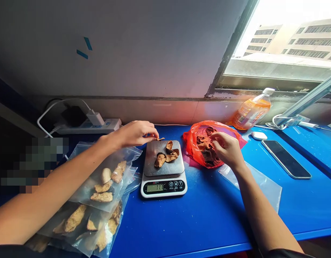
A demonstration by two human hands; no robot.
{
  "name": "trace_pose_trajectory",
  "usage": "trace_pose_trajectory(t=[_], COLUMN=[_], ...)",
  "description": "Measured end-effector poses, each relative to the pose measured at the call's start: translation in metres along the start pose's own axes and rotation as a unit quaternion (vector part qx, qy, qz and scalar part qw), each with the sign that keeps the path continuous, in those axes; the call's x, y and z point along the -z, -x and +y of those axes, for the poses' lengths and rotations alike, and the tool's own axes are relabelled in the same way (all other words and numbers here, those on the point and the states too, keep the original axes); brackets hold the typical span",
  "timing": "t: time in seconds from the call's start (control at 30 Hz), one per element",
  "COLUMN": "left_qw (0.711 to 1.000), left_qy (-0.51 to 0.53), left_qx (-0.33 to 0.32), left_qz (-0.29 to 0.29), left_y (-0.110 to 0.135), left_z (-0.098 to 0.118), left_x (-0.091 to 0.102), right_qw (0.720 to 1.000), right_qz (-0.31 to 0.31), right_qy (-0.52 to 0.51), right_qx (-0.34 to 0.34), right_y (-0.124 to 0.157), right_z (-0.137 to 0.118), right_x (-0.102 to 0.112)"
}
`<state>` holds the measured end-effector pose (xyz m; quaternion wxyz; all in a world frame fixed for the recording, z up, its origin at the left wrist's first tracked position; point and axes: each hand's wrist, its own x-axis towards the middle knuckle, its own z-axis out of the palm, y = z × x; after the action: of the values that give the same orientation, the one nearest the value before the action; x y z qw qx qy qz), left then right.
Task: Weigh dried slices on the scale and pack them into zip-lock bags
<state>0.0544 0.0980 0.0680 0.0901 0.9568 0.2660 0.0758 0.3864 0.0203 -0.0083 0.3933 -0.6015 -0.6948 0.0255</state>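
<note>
My left hand (pixel 140 133) is closed in a pinch on a thin dried slice (pixel 160 139), just above the back left edge of a digital kitchen scale (pixel 147 168). Several curled brown dried slices (pixel 160 160) lie on its steel plate, and small digits show on the display. To the right, a red plastic bag (pixel 189 148) stands with its mouth spread around more dried slices (pixel 205 146). My right hand (pixel 227 147) reaches over the bag's right side, fingers curled together; what they hold, if anything, is hidden.
Clear zip bags of pale dried pieces (pixel 102 197) lie left, under my left forearm. A flat clear bag (pixel 264 182) rests beneath my right forearm. Behind are a power strip (pixel 111 124) and an orange drink bottle (pixel 251 111). An earbud case (pixel 259 135) and phone (pixel 286 159) lie right.
</note>
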Motion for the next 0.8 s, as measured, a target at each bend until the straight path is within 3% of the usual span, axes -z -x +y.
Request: trace_pose_trajectory(t=[0.1, 0.2, 0.3, 0.4, 0.5, 0.6, 0.7, 0.8], left_qw=[0.999, 0.990, 0.994, 0.995, 0.991, 0.989, 0.971, 0.957], left_qy=[-0.017, -0.072, -0.098, -0.094, -0.057, -0.028, -0.016, 0.003], left_qx=[-0.039, -0.102, -0.054, -0.010, 0.030, 0.103, 0.217, 0.283], left_qz=[-0.012, -0.062, 0.006, -0.032, -0.120, -0.106, -0.096, -0.068], left_y=[-0.013, -0.046, -0.085, -0.103, -0.084, -0.039, 0.010, 0.043], left_z=[0.031, 0.071, 0.098, 0.106, 0.096, 0.081, 0.071, 0.065], left_x=[0.007, -0.003, -0.012, -0.008, 0.005, 0.019, 0.028, 0.026], right_qw=[1.000, 1.000, 0.999, 0.998, 0.998, 0.993, 0.972, 0.960], right_qz=[0.015, 0.023, 0.031, 0.038, -0.002, -0.105, -0.227, -0.255], right_qy=[0.000, 0.006, 0.007, 0.011, 0.032, 0.024, 0.035, 0.117], right_qx=[-0.002, -0.009, -0.018, -0.040, -0.054, -0.056, -0.041, 0.018], right_y=[0.000, -0.002, -0.005, -0.006, 0.007, 0.034, 0.064, 0.083], right_z=[0.002, 0.006, 0.011, 0.011, 0.007, 0.008, 0.024, 0.046], right_x=[0.005, 0.010, 0.019, 0.038, 0.063, 0.082, 0.085, 0.074])
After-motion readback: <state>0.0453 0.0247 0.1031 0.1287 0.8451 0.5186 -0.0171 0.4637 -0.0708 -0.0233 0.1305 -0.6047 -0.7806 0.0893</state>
